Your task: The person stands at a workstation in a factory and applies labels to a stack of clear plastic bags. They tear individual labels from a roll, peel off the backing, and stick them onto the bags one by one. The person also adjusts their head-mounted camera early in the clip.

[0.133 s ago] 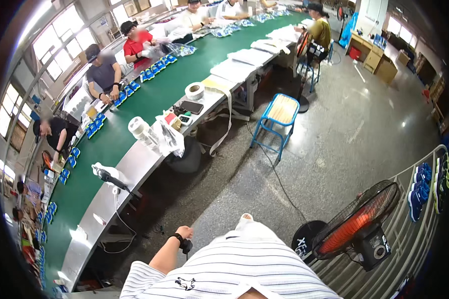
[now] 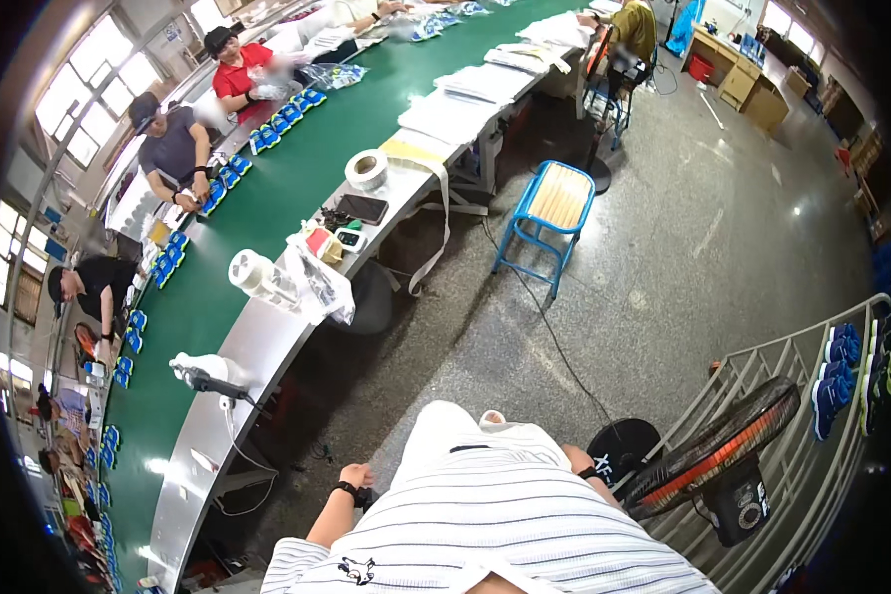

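My left hand (image 2: 356, 475) hangs beside my hip, over the floor to the right of the metal-edged bench. Its fingers look loosely curled, and I see nothing in them. A black band circles that wrist, and a small dark object shows just below it. By my right thigh, part of my right hand (image 2: 575, 457) shows above another dark band; its fingers are hidden. That hand is nearest to the black round base (image 2: 624, 445) of the floor fan (image 2: 713, 460). Neither hand touches the bench.
Blue sports shoes (image 2: 277, 127) line the green conveyor (image 2: 267, 198), where several people work. Its metal ledge (image 2: 257, 337) carries a tape roll (image 2: 367, 169), phone (image 2: 362, 208) and corded tool (image 2: 208, 381). A blue-framed stool (image 2: 554, 198) stands ahead; a cable (image 2: 554, 337) crosses the floor. A shoe rack (image 2: 762, 356) stands right.
The view has shifted, so the bench and stool sit slightly further left. My left hand sits a little lower and further left. Part of my right hand has come into view beside my thigh.
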A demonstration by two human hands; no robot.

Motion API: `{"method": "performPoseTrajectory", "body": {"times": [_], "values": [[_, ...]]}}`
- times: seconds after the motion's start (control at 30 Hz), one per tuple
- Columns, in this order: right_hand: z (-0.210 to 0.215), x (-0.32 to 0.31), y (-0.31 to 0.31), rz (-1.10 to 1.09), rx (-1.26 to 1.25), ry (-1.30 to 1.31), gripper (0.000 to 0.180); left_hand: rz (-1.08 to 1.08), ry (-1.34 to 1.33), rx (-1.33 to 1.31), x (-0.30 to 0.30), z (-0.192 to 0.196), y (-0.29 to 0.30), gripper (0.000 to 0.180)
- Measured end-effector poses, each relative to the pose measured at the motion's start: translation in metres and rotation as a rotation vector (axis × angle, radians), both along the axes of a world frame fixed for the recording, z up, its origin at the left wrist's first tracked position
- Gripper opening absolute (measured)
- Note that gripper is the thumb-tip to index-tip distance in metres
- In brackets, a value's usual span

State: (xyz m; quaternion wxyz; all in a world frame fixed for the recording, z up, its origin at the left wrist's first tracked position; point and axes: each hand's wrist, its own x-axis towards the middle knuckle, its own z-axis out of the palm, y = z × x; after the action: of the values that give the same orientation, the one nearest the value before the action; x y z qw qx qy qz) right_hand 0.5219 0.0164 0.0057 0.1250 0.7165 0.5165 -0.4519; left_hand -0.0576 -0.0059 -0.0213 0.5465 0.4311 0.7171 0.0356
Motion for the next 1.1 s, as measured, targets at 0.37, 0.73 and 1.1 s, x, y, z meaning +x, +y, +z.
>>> {"method": "performPoseTrajectory", "body": {"times": [0.37, 0.73, 1.1], "values": [[-0.006, -0.008, 0.342, -0.014, 0.013, -0.138, 0.032, -0.122, -0.035, 0.078, 0.006, -0.017, 0.352, 0.028], [0.139, -0.089, 0.621, 0.426, 0.586, 0.01, 0.02, -0.219, -0.222, 0.404, 0.152, 0.083, 0.71, 0.041], [0.158, -0.064, 0.823, 0.762, 0.185, 0.136, 0.021, 0.278, -0.574, 0.096, 0.146, 0.04, 0.76, 0.044]]}}
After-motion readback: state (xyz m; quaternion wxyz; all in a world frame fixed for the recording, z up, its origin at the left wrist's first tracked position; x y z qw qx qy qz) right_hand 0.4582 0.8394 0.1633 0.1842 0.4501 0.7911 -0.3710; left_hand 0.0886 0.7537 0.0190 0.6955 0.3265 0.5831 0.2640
